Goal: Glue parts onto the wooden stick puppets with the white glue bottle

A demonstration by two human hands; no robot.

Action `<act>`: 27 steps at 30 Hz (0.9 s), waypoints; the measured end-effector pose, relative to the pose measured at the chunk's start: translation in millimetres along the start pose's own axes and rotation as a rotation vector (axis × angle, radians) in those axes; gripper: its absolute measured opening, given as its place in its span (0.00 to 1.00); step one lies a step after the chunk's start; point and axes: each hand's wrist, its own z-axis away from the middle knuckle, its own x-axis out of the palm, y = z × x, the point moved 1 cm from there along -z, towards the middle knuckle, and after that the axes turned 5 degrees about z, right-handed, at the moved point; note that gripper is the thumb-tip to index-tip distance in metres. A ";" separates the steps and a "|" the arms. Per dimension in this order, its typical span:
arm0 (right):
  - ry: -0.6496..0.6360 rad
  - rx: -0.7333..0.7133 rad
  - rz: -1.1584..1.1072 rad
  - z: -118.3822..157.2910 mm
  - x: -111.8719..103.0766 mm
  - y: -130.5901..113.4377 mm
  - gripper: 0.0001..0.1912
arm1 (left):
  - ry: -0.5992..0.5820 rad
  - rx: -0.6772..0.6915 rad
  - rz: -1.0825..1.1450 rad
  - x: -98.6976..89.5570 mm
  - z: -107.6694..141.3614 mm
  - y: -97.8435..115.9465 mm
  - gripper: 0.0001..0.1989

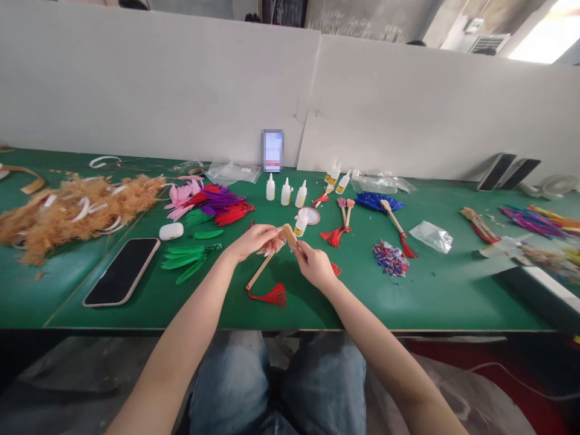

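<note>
Over the middle of the green table, my right hand (313, 263) is closed on a light wooden piece (289, 234) with a broad end. My left hand (259, 240) touches its left side with bent fingers; whether anything small is between them cannot be made out. Below the left hand lies a wooden stick (260, 270) with a red tassel (273, 295). Just beyond the hands stands a small glue bottle (300, 225) beside a round white lid (312, 215). Part of another red tassel (336, 269) shows behind my right hand.
Green feathers (188, 260), a white case (171, 231) and a phone (122, 272) lie left. Behind are white bottles (286, 193) and a propped phone (272, 151). To the right are blue feathers (369, 202), coloured chips (389, 258) and a plastic bag (431, 236).
</note>
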 end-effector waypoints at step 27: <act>-0.060 -0.010 0.036 -0.6 -2.7 -0.5 0.15 | 0.191 0.008 -0.199 5.0 -8.2 -11.5 0.10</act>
